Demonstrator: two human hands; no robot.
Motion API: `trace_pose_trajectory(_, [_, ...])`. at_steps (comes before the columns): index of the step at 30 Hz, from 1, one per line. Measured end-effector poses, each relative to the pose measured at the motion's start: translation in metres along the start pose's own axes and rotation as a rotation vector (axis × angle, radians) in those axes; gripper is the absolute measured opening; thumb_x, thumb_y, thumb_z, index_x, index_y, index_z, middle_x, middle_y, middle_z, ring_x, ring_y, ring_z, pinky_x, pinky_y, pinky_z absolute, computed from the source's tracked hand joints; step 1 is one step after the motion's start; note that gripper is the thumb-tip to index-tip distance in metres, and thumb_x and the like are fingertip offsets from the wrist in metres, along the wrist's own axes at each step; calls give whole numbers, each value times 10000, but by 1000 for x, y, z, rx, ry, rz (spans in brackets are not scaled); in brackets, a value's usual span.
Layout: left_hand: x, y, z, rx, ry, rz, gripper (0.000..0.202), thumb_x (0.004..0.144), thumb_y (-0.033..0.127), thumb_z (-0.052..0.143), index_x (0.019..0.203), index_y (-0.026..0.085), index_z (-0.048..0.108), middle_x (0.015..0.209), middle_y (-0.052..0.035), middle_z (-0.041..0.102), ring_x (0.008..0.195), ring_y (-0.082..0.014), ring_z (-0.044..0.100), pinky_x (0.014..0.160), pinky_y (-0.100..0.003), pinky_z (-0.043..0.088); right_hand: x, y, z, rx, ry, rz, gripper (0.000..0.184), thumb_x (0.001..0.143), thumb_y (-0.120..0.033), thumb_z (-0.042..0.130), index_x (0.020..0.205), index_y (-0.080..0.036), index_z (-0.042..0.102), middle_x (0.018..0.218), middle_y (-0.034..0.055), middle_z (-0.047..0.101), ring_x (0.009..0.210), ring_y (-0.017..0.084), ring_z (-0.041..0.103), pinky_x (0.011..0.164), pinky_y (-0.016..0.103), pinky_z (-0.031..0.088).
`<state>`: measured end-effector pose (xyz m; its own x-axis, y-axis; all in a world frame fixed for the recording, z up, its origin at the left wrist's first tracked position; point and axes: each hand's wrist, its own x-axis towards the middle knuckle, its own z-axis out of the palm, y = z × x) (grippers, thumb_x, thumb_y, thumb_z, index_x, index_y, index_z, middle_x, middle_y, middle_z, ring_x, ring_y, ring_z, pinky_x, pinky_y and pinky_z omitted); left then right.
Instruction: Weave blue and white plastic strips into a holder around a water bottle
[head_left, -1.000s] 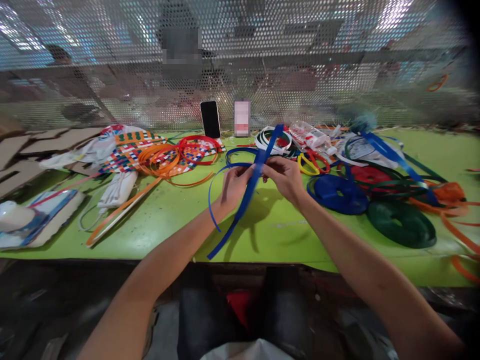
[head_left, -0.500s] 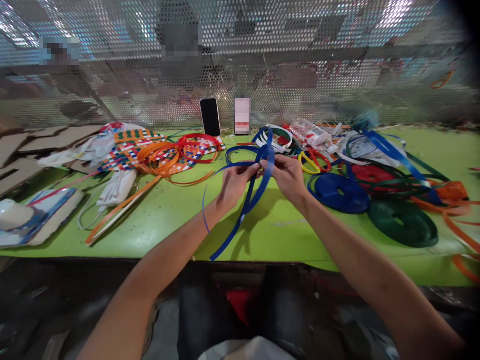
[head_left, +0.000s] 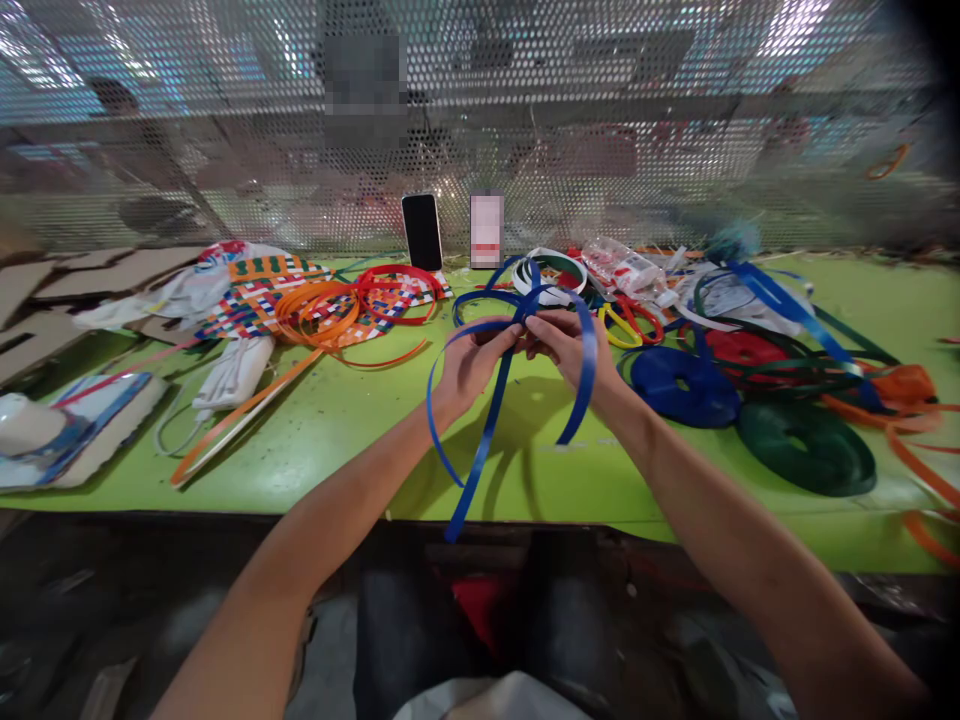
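Blue plastic strips point(head_left: 491, 420) cross each other in front of me, above the green table. My left hand point(head_left: 476, 362) pinches them near the crossing, thumb on top. From the other side my right hand point(head_left: 566, 345) is closed on the same crossing, its fingertips almost touching the left thumb. Loose strip ends curve out: one hangs toward the table's front edge, one bends over my right hand, and a thinner one loops around my left wrist. How the strips interlace is hidden by my fingers.
On the green table point(head_left: 360, 440), orange strip coils point(head_left: 319, 315) lie on a woven multicolour sheet point(head_left: 247, 310) at left. To the right are a blue roll point(head_left: 684, 385), a green roll point(head_left: 806, 447) and yellow-handled scissors point(head_left: 619, 328). Two phones point(head_left: 422, 232) lean against the perforated screen point(head_left: 247, 180).
The strip over my right hand has swung outward to the right, its end now hanging above the table. The hanging strip end has shifted slightly right. Both hands keep their pinch.
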<state>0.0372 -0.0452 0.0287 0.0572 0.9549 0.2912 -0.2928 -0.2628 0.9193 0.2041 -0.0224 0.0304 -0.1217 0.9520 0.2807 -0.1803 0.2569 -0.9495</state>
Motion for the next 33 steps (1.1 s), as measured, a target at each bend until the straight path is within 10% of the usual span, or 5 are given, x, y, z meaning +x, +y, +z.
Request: trace_pose_trajectory(33, [3,-20,6,1,76,23,310,821,456,923,938,211,772,822,-22,777,763,-182,730,807,-341,614,-8,18,19,-159,88,-103,523,870,-756,778,855,-258,619,766,5,608,683,171,578,691,340,562])
